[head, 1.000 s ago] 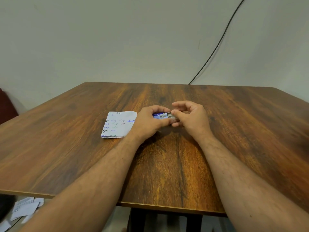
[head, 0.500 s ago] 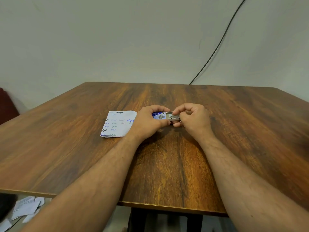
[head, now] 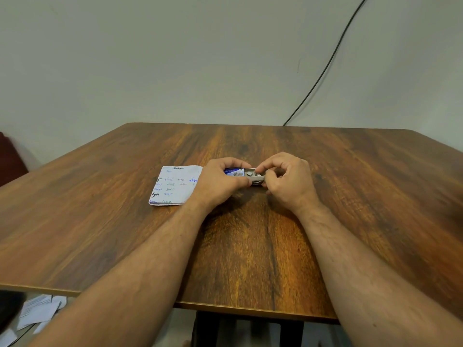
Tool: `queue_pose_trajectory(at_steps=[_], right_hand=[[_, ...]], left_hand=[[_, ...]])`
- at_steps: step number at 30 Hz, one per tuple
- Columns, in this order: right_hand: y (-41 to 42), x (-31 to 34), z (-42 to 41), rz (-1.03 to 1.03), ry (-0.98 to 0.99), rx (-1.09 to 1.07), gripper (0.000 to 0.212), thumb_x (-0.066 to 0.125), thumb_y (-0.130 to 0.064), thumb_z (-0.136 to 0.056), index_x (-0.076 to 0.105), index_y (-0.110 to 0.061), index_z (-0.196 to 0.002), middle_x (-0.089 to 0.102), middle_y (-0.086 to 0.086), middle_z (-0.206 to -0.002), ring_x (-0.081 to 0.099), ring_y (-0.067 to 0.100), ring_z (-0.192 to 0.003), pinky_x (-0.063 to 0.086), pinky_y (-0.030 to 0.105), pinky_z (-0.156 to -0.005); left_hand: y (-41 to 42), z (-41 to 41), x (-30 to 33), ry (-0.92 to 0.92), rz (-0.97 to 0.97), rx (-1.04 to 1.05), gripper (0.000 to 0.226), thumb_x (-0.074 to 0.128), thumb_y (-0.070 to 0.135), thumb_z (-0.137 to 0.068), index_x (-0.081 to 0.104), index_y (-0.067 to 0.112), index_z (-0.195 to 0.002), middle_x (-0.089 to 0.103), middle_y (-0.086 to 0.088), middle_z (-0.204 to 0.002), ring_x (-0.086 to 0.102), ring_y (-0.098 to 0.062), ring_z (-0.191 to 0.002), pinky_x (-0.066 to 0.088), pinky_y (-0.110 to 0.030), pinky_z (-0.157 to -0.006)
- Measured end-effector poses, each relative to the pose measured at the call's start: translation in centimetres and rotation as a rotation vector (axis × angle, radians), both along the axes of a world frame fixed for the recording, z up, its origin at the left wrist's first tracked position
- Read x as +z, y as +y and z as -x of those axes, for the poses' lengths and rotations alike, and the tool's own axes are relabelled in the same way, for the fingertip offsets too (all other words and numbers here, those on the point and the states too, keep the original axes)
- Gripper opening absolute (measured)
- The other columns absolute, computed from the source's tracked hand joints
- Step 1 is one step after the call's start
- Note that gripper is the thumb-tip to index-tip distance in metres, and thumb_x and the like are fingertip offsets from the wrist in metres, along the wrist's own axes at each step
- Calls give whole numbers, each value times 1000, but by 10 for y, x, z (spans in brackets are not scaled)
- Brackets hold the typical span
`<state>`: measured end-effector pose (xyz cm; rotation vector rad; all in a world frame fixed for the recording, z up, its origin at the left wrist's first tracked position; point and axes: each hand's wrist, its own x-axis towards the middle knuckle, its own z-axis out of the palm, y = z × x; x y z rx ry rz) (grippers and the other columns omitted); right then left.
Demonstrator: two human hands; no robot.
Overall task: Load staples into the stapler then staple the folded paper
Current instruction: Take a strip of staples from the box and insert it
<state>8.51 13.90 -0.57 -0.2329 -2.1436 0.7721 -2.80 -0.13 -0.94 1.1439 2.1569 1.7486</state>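
Two hands at work over mid-table, fingertips almost meeting. Left hand (head: 220, 181) curled round the blue sleeve of the staple box (head: 234, 172), gripping it from the left end. Right hand (head: 288, 181) bent over the grey tray (head: 254, 175) drawn out of that sleeve to the right, thumb and forefinger pinched together at the tray; whether pinching the tray edge or a strip of staples, cannot tell. Small grey pieces visible inside the tray, too small to identify with certainty.

Long axis of box and tray running left to right across the view, level with the table (head: 250, 246), open end toward the right hand. Judged on that: right hand nearer to the staples and better placed to lift a strip out, left hand serving as the anchor.

Folded paper (head: 175, 185) flat on the table just beside the left hand, its right edge hidden under that wrist; handwriting on the upper face. No stapler in view, possibly hidden behind the hands. Loading step judged not yet done.

Beyond: black cable (head: 325, 66) down the wall, loose papers (head: 37, 311) on the floor at lower left.
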Motion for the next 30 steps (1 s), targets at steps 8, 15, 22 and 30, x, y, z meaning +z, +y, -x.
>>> queue_pose_trajectory(at_steps=[8,15,22,30], right_hand=[[1,2,2,-62,-46,-39,6,75,-18,-84,80,-20,-82,69,-10,-85,64,4,-77,49,16,-68],[2,3,0,-12,-43,-15,24,66,-7,-83,78,-28,-81,71,-12,-85,65,6,-74,55,25,-66],[4,3,-2,-68,-89,4,33,59,-1,-81,80,-27,-78,70,-11,-85,63,6,-75,52,23,-68],[6,5,-5,-114,-187,13,23,69,-11,-86,80,-31,-83,68,-16,-87,63,2,-77,50,17,-69]], left_hand=[[0,1,-1,21,50,-1,24,82,18,-75,77,27,-97,75,6,-95,71,-14,-89,61,-35,-80],[0,-2,1,4,62,6,24,82,17,-75,77,26,-97,75,3,-96,72,-17,-89,62,-32,-77],[-1,-3,3,3,89,-1,25,81,16,-76,77,23,-99,73,4,-96,70,-13,-87,56,-23,-71],[-1,-3,2,1,112,4,25,81,15,-74,77,25,-97,74,4,-96,71,-13,-87,56,-20,-70]])
